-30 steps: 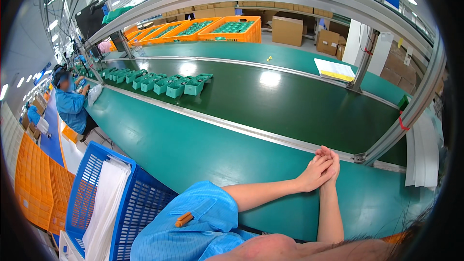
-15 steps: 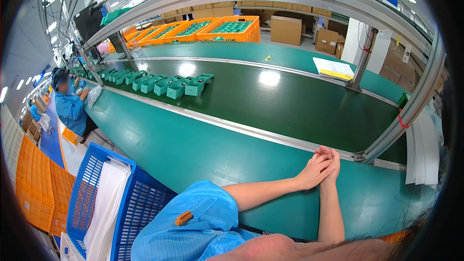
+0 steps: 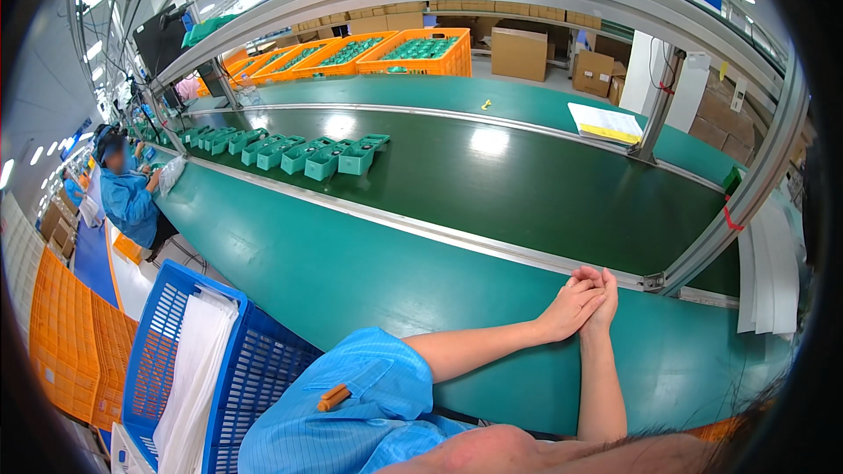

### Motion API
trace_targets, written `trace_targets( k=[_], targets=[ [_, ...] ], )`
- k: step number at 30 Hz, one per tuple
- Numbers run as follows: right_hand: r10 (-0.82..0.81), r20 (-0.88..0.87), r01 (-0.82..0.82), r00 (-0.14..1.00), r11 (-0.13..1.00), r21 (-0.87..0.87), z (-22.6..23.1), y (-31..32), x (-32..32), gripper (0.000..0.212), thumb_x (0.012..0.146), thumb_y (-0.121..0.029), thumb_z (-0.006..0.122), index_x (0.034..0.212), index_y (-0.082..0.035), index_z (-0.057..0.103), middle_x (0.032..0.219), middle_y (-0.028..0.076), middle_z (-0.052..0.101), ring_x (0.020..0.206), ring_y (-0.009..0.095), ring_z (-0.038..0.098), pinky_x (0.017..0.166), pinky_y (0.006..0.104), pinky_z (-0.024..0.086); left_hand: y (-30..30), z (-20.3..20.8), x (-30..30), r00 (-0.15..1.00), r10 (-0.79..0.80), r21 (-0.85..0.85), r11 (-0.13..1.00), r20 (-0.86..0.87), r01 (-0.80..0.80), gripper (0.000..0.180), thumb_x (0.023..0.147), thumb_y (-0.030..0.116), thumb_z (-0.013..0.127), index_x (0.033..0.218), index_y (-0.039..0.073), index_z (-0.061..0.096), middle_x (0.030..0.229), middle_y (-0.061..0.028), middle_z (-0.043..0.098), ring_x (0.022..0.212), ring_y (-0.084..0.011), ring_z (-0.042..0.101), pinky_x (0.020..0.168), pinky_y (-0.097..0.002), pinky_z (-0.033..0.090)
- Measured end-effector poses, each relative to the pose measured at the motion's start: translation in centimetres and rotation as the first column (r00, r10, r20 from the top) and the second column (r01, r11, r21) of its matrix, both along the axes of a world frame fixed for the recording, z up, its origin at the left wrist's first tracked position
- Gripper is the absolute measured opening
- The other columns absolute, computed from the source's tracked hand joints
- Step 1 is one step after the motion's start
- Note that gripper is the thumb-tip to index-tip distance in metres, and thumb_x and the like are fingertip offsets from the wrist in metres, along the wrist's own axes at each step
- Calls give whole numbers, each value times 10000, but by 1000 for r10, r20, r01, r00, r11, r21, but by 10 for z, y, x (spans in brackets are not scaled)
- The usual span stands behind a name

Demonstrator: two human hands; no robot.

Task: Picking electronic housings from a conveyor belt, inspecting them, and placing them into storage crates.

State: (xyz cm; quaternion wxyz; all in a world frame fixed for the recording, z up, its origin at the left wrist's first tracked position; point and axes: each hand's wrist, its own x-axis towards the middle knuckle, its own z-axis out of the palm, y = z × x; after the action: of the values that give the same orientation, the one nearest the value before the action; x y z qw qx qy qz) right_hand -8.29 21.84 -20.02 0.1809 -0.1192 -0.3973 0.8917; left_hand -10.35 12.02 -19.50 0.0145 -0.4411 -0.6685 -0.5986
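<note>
My left hand [image 3: 569, 311] and my right hand [image 3: 602, 300] are clasped together over the near edge of the conveyor, close to the foot of the metal post. The left palm presses against the right hand, and the right fingers curl around the left fingertips. No object shows between them; the inside of the clasp is hidden. Beneath both forearms runs the green worktop [image 3: 421, 303]. On the dark green belt [image 3: 527, 184], away to the left, stands a row of several green boxes [image 3: 321, 163] with small dark parts inside.
A blue basket [image 3: 263, 377] holding white sheets stands left of me. Farther left a co-worker in blue [image 3: 127, 197] handles a clear bag [image 3: 170, 175]. Papers [image 3: 606, 123] lie beyond the belt, with orange crates [image 3: 417, 54] behind. A metal post [image 3: 733, 211] rises at right.
The green boxes have shifted very slightly to the right along the belt. A distant person at far left has changed position. My clasped hands stay nearly still.
</note>
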Motion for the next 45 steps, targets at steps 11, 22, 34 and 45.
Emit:
trace_targets(
  k=[11,22,34,45],
  targets=[
    [-19,5,19,1000,1000,22,5,-5,2,467,956,-377,397,894,20,635,888,141,652,845,227,599,802,340,492,0,-3,0,1000,15,-28,999,1,-15,260,954,167,466,1068,-9,619,1084,-147,571,1052,-327,469,942,-426,378],
    [7,-16,-6,1000,1000,30,-2,1,1,470,951,-389,410,900,21,634,901,140,650,867,224,598,817,336,488,1,-5,-1,1000,10,-61,998,-28,-12,277,960,164,454,1112,-14,601,1131,-161,570,1093,-325,476,977,-428,360],
    [12,-18,-12,1000,1000,20,-1,-2,0,466,952,-386,402,900,18,628,889,142,648,842,227,597,802,337,491,-2,-4,-1,1000,4,-61,998,-26,-5,288,965,169,446,1134,-15,591,1163,-163,561,1113,-330,470,993,-427,345],
    [6,-12,-6,1000,999,42,1,-2,1,456,952,-379,401,894,16,622,885,139,647,849,227,594,803,338,488,-2,-4,-1,999,3,-78,997,-35,-6,299,965,179,436,1124,-17,597,1141,-166,563,1106,-337,470,995,-435,344]
  ],
)
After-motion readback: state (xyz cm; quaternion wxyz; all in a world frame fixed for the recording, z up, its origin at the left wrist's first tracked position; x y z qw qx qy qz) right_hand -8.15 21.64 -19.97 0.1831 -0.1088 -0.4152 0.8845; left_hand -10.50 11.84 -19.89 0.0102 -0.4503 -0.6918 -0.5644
